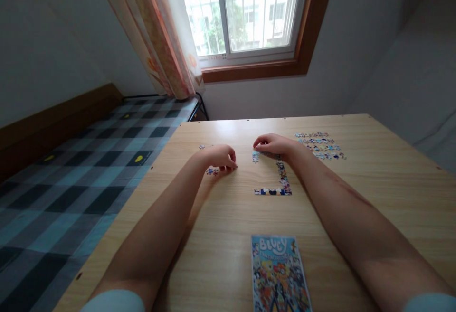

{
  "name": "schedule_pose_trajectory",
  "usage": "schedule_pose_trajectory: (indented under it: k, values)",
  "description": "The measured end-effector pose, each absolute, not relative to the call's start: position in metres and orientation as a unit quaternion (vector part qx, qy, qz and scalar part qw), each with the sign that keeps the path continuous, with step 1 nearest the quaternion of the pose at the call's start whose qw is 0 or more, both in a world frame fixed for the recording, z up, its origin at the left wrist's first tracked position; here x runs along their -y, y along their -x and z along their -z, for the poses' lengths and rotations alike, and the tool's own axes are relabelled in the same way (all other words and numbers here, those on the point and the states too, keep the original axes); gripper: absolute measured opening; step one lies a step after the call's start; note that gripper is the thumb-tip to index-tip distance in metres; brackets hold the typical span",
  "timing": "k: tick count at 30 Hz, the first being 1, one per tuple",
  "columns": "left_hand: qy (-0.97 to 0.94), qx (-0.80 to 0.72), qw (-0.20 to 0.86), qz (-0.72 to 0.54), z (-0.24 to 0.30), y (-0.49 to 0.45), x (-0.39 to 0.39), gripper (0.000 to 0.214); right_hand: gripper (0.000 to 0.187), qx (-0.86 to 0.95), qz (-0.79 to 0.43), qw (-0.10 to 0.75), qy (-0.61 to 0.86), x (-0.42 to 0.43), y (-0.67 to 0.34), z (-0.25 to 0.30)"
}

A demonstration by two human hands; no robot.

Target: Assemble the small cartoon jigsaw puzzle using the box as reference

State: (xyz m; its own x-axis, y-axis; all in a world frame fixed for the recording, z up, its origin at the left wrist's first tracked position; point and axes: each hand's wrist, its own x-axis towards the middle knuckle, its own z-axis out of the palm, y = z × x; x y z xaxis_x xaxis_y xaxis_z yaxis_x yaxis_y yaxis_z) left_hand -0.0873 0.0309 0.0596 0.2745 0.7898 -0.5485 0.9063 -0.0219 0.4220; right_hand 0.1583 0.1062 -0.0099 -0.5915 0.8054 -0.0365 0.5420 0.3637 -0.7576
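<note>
On the wooden table (374, 193), my left hand (221, 156) is curled, fingertips down on a small puzzle piece (212, 172). My right hand (272, 145) rests with its fingers bent on the top edge of a partly joined puzzle frame (281, 184), beside a loose piece (255, 156). The frame forms a corner: a strip runs down and then left along the bottom. What, if anything, either hand pinches is too small to make out.
A heap of loose puzzle pieces (320, 145) lies right of my right hand. A colourful picture card (280, 274) lies at the table's near edge. A bed with a checked cover (89, 160) adjoins the table's left. A window (245, 10) and curtain (160, 32) lie behind.
</note>
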Motion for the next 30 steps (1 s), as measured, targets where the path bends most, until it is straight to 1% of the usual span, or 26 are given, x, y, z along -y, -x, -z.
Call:
schedule_pose_trajectory:
  k: [2,7,9,11,15,22,26,30]
  values:
    - [-0.7,-0.632,0.329,0.052,-0.068,0.097,-0.034,0.018,0.03,0.801,-0.388,0.176,0.421,-0.104,-0.158,0.01]
    - [-0.65,-0.731,0.152,-0.142,-0.085,0.138,-0.048,0.031,0.03,0.794,-0.401,0.172,0.424,-0.102,-0.156,0.008]
    - [-0.637,-0.748,0.098,-0.159,-0.085,0.156,-0.053,0.03,0.03,0.797,-0.397,0.167,0.424,-0.102,-0.156,0.007]
    - [-0.638,-0.756,0.067,-0.129,-0.081,0.168,-0.057,0.026,0.03,0.8,-0.394,0.162,0.423,-0.101,-0.156,0.007]
    - [-0.645,-0.76,0.059,-0.06,-0.066,0.174,-0.06,0.024,0.03,0.799,-0.397,0.161,0.422,-0.101,-0.156,0.006]
    - [-0.685,-0.725,0.051,-0.046,-0.038,0.159,-0.052,0.035,0.03,0.799,-0.395,0.165,0.423,-0.1,-0.156,0.007]
    - [-0.694,-0.717,0.031,-0.045,-0.038,0.153,-0.047,0.03,0.03,0.796,-0.394,0.173,0.425,-0.1,-0.156,0.008]
    - [-0.694,-0.719,0.032,-0.034,-0.043,0.147,-0.05,0.023,0.031,0.803,-0.387,0.165,0.422,-0.102,-0.156,0.009]
